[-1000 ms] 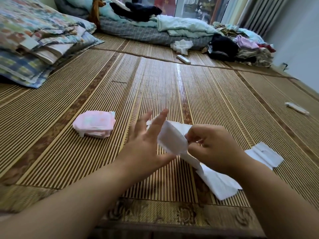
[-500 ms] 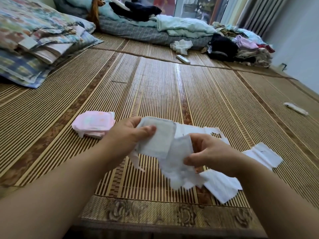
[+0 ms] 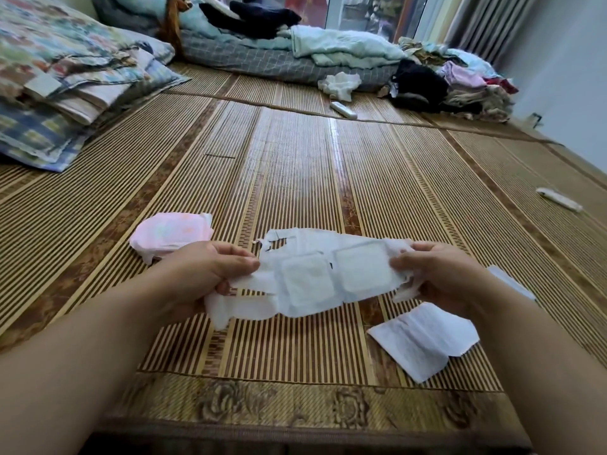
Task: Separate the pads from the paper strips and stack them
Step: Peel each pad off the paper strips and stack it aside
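Left hand (image 3: 210,267) and right hand (image 3: 437,274) pinch a torn white paper strip (image 3: 315,277) — two square pads (image 3: 307,279) remain attached; pink stack (image 3: 170,231), possibly pads, lies behind.

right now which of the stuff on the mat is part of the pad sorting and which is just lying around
Part of the job:
- paper strip with two pads on it, stretched between left hand and right hand
- pink stack by the left hand
- loose white sheets under the right forearm

Just lying about:
- folded quilts
- bedding
- clothes pile
- white remote
- small white tube
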Tool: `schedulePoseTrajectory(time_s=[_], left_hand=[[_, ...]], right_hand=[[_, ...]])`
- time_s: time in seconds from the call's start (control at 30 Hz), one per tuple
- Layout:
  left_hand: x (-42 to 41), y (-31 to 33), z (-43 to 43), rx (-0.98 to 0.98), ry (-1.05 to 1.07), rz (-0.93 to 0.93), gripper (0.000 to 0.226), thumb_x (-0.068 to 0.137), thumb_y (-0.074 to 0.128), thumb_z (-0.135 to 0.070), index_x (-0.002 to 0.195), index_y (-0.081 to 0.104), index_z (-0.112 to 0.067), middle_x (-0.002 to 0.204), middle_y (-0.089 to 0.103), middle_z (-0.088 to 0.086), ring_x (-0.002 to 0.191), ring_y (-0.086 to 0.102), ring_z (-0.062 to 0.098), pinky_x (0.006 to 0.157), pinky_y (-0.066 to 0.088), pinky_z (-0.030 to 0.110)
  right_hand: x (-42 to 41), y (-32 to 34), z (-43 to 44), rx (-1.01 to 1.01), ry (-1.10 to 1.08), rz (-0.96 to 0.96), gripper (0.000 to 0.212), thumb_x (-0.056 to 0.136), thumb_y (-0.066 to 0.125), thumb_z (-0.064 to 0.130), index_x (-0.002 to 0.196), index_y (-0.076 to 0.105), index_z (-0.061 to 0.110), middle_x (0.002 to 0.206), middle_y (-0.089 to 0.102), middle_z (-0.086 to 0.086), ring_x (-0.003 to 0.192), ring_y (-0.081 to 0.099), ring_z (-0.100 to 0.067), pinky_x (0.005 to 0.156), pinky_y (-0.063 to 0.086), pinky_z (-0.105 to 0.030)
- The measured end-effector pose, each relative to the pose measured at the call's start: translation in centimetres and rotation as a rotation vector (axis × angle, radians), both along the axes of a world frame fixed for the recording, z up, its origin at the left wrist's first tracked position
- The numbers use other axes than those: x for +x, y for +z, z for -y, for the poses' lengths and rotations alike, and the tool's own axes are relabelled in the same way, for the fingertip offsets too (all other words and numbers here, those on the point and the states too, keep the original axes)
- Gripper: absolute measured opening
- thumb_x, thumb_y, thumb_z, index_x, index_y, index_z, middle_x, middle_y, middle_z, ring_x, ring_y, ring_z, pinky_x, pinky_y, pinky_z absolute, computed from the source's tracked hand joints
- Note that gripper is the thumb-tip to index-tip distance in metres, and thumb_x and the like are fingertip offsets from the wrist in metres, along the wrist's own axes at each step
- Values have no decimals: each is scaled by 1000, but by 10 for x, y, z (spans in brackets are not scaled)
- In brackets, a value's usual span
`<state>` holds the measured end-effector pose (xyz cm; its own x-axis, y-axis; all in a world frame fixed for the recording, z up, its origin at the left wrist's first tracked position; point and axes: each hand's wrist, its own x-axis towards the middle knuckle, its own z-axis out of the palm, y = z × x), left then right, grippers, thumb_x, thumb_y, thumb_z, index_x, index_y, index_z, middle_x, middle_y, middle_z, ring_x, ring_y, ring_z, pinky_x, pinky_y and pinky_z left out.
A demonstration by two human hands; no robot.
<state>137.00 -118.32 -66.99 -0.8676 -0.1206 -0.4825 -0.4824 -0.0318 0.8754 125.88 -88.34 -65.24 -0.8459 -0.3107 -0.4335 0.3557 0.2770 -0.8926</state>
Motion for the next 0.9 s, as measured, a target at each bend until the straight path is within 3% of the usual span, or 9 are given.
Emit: schedulePoseTrajectory(time_s=[0.13, 0.23, 0.3, 0.43, 0.53, 0.6, 0.7, 0.8, 0.9], left_hand=[[4, -6, 12, -87, -39, 63, 36, 59, 75, -24, 91, 72, -9, 69, 74, 6, 46, 62, 11, 41, 49, 23], [6, -9, 23, -116, -105, 121, 36, 62, 76, -17, 96, 73, -9, 85, 76, 9, 75, 72, 20, 55, 55, 28], [8, -9, 29, -120, -157, 167, 38, 63, 76, -13, 100, 73, -7, 89, 76, 11, 81, 72, 24, 60, 57, 30], [13, -9, 35, -338, -178, 169, 11, 74, 76, -12, 84, 78, -9, 83, 76, 10, 81, 71, 26, 68, 59, 36], [18, -9, 35, -561, -217, 167, 21, 77, 75, -31, 66, 76, -13, 62, 71, 0, 55, 63, 13, 47, 48, 24], [19, -7, 34, -520, -205, 164, 30, 82, 70, -33, 62, 73, -10, 53, 66, 0, 42, 56, 9, 38, 42, 20], [20, -1, 32, -366, -179, 107, 22, 78, 69, -32, 68, 73, -12, 70, 68, 3, 44, 58, 11, 37, 43, 20], [21, 5, 31, -240, -174, 59, 20, 78, 66, -29, 95, 71, -19, 67, 72, 5, 48, 60, 10, 38, 43, 19], [21, 7, 24, -182, -150, 21, 24, 83, 64, -21, 105, 64, -30, 71, 74, 7, 52, 64, 12, 38, 46, 19]], right_hand=[[-5, -7, -8, 89, -15, 15, 17, 84, 66, 8, 97, 67, -3, 74, 69, -15, 60, 65, -23, 54, 57, -33], [-7, -14, -8, 222, -28, -59, 11, 83, 69, 10, 89, 69, 1, 74, 69, -13, 64, 61, -24, 57, 54, -33], [-7, -16, -8, 285, -60, -93, 10, 82, 70, 11, 88, 70, 3, 77, 70, -14, 66, 62, -26, 59, 55, -34], [-9, -18, -9, 358, -123, -93, 11, 84, 68, 13, 88, 69, 2, 80, 72, -16, 65, 68, -27, 61, 59, -37], [-9, -18, -9, 356, -158, -110, 13, 86, 67, 16, 90, 69, 4, 83, 71, -15, 68, 67, -26, 56, 57, -34], [-7, -16, -7, 344, -190, -155, 12, 84, 69, 18, 89, 67, 6, 87, 69, -15, 78, 67, -28, 67, 59, -40], [-1, -7, 2, 289, -211, -248, 15, 81, 72, 18, 84, 65, 5, 87, 67, -17, 80, 67, -31, 75, 59, -45], [13, 0, 21, 241, -117, -300, 15, 81, 71, 22, 82, 67, 7, 85, 68, -15, 77, 68, -27, 66, 60, -37], [28, -4, 50, 258, 42, -304, 11, 84, 68, 22, 83, 70, 12, 83, 70, -9, 72, 68, -18, 55, 57, -24]])
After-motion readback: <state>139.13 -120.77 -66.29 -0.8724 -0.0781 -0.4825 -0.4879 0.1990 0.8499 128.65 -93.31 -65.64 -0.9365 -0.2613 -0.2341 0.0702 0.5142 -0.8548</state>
